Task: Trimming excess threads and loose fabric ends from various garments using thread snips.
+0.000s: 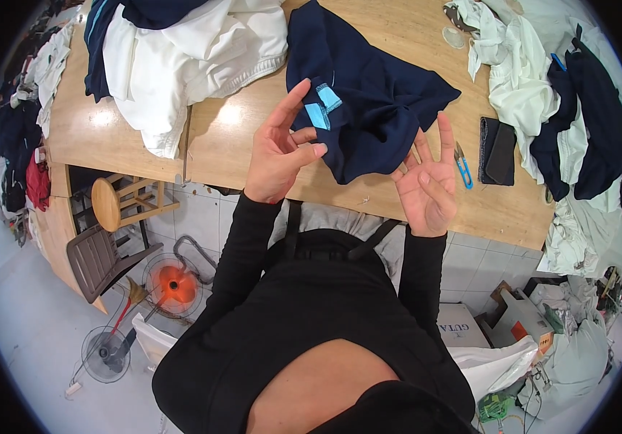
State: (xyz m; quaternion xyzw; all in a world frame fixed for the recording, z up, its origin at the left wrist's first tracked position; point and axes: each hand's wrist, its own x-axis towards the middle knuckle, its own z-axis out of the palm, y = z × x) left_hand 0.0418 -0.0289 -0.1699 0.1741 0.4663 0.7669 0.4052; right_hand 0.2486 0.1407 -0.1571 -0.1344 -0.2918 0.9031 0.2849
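On the wooden table (253,137), navy garment (369,101) pinched in left hand (278,155) grip, right hand (426,188) spread open touching its edge.

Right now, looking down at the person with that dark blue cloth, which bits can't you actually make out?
Head view, the only one:
- The navy garment: folds hide its full shape, so its kind is unclear.
- The light blue tag: any print is too small to see.
- The left hand pinches near the tag; the exact contact is hidden by its fingers.
- The pile of white and navy clothes: cut off by the fisheye rim.
- The blue thread snips: blades too small to tell.
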